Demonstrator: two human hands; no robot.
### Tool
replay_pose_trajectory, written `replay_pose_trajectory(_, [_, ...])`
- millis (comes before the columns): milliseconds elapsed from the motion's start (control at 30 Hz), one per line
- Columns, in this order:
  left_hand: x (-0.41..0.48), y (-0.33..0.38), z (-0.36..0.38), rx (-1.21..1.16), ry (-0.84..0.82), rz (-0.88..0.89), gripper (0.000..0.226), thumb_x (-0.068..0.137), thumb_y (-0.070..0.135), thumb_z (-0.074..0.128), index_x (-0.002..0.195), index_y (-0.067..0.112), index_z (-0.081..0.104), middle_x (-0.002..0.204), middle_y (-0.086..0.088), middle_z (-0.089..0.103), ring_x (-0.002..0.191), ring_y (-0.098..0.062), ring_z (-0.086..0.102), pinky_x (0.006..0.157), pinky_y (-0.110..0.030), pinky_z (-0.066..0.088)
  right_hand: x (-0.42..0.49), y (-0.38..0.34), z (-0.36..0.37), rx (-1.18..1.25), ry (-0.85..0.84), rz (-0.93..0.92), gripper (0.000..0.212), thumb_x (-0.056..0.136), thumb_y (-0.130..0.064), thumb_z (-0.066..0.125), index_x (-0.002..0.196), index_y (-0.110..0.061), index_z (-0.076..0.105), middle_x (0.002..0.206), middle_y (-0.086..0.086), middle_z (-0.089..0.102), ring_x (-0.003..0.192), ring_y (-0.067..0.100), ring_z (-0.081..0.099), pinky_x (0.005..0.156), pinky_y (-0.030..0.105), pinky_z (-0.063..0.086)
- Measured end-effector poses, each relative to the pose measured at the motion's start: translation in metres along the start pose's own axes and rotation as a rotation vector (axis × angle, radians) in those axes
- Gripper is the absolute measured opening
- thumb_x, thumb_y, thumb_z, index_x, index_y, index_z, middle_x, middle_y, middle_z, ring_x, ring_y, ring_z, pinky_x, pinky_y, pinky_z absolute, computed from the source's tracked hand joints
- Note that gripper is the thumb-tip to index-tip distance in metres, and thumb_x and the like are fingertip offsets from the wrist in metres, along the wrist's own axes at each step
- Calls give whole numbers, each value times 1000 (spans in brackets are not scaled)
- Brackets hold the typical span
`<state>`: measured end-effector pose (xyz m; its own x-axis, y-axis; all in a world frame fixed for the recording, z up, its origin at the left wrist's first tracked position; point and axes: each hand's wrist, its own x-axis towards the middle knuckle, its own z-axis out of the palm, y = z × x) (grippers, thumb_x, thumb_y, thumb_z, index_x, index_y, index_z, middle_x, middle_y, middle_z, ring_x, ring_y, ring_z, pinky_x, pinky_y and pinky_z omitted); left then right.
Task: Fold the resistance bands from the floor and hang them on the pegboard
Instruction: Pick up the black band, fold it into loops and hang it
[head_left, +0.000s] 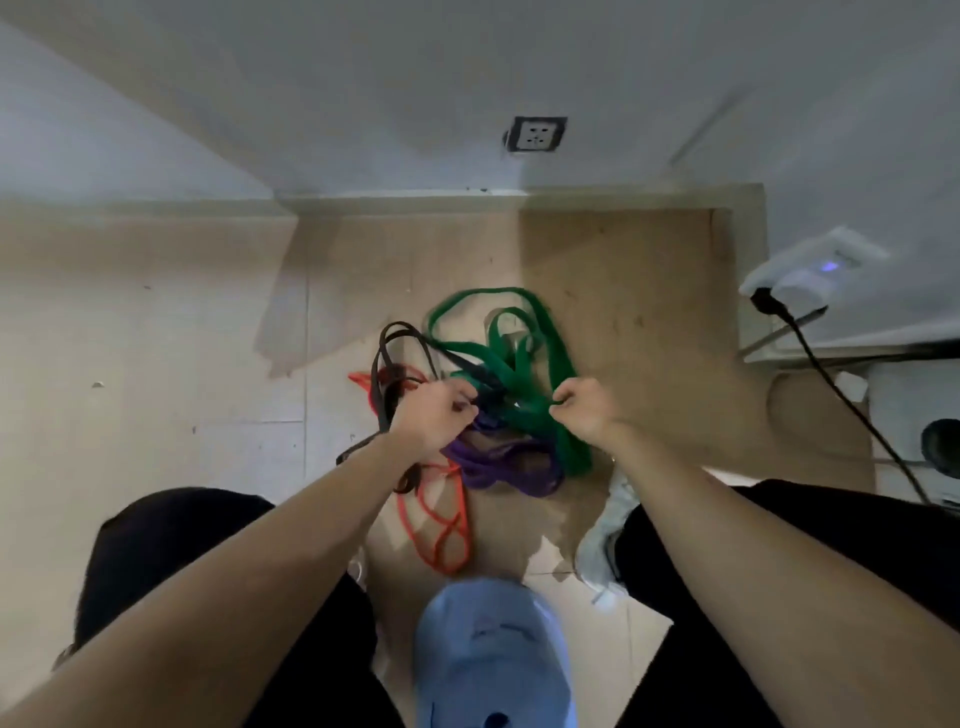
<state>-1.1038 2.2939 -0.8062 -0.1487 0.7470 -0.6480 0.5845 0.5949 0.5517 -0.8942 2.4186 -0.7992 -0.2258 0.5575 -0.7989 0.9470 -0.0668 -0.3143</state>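
Below a pale blue cap brim (488, 649), the left hand (434, 415) grips a dark brown rubber band (395, 328) and the right hand (584, 408) pinches a wide green rubber band (558, 353) on the tan floor (649, 338); a purple rubber band (498, 467) and a thin orange rubber band (439, 565), tangled just beneath the fingers (462, 408), may drag along.
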Motion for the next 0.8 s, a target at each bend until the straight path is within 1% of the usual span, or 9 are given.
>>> replay_pose_trajectory(67, [39, -21, 33, 151, 61, 19, 38, 94, 32, 61, 130, 21, 61, 125, -3, 69, 118, -28, 63, 99, -40, 51, 45, 17, 27, -54, 7, 15, 30, 90, -31, 67, 119, -21, 67, 123, 5, 67, 114, 25, 63, 97, 35, 52])
replay_pose_trajectory(167, [73, -49, 69, 411, 96, 54, 52, 91, 35, 63, 140, 17, 53, 137, -9, 57, 129, -34, 50, 103, -45, 47, 82, 22, 61, -80, 43, -69, 42, 90, -34, 69, 129, -21, 61, 127, 5, 65, 115, 26, 62, 96, 35, 52])
replay_pose_trajectory(267, [88, -64, 80, 552, 177, 101, 44, 91, 34, 66, 132, 19, 59, 128, -7, 58, 124, -31, 52, 94, -45, 51, 100, 9, 83, -65, 61, -220, 49, 86, -36, 74, 131, -21, 60, 126, 3, 65, 115, 25, 61, 96, 33, 50])
replay_pose_trajectory(367, [91, -64, 69, 553, 213, 154, 35, 89, 36, 64, 121, 21, 63, 118, -5, 64, 111, -29, 61, 85, -41, 53, 104, -7, 94, -123, 39, -308, 52, 82, -35, 77, 129, -21, 61, 128, 3, 65, 119, 24, 61, 100, 34, 49])
replay_pose_trajectory(433, [82, -58, 58, 520, 229, 141, 31, 88, 39, 61, 115, 23, 64, 110, -3, 70, 101, -27, 66, 80, -40, 55, 97, -15, 95, -153, 25, -340, 52, 81, -31, 78, 129, -20, 61, 131, 4, 63, 121, 25, 60, 103, 36, 48])
replay_pose_trajectory(500, [68, -53, 50, 437, 241, 115, 29, 86, 40, 62, 111, 26, 65, 104, 1, 72, 95, -23, 68, 80, -41, 57, 86, -20, 94, -178, 26, -368, 49, 80, -27, 79, 126, -19, 63, 129, 5, 63, 118, 25, 60, 100, 36, 49])
replay_pose_trajectory(633, [40, -45, 32, 154, 326, 98, 19, 86, 32, 64, 104, 25, 65, 97, 6, 72, 87, -14, 67, 79, -32, 55, 63, -33, 83, -138, 55, -431, 39, 77, -28, 82, 108, -22, 59, 113, 2, 63, 104, 22, 61, 90, 33, 50])
replay_pose_trajectory(700, [25, -39, 19, 1, 401, 103, 16, 88, 24, 65, 104, 19, 64, 95, 1, 73, 83, -18, 70, 80, -36, 57, 49, -41, 78, -59, 31, -461, 41, 75, -29, 83, 104, -23, 55, 106, 3, 65, 98, 24, 64, 89, 36, 53])
replay_pose_trajectory(800, [-7, -19, -7, -149, 521, 130, 10, 90, 21, 66, 99, 18, 62, 87, -3, 72, 84, -25, 70, 81, -43, 57, 25, -54, 72, 16, 9, -540, 46, 73, -35, 83, 111, -22, 61, 100, 1, 66, 95, 23, 65, 87, 34, 53])
